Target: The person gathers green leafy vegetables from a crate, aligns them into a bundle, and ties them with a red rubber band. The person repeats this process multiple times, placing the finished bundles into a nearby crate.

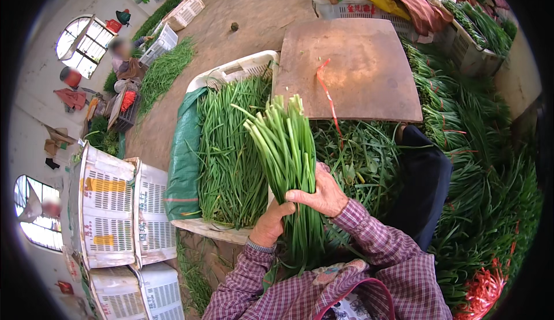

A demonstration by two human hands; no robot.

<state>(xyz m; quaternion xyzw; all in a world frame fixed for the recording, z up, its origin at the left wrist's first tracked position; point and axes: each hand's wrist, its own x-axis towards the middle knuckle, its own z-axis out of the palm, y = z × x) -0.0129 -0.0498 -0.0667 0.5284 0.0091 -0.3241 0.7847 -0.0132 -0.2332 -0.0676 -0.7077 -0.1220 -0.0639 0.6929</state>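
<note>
A thick bunch of green garlic chives [288, 147] stands between my two hands, its pale cut ends up and its leaves hanging towards my lap. My left hand [269, 224] closes round it from the left, lower down. My right hand [324, 192] grips it from the right, thumb across the front. Just left of the bunch, loose chives [231, 155] fill a white plastic crate [231, 68] with a green woven sheet [181, 160] over its side. Beyond my hands lies a brown board [359, 69] with a red plastic tie strip [326, 88] on it.
Tied chive bundles [441, 103] are heaped on the right, with red strips [484, 289] near the lower edge. Loose leaves [359, 168] lie below the board. White crates [108, 207] are stacked at left. Another person [127, 62] sits by more crates, upper left. Loaded crates [467, 51] stand upper right.
</note>
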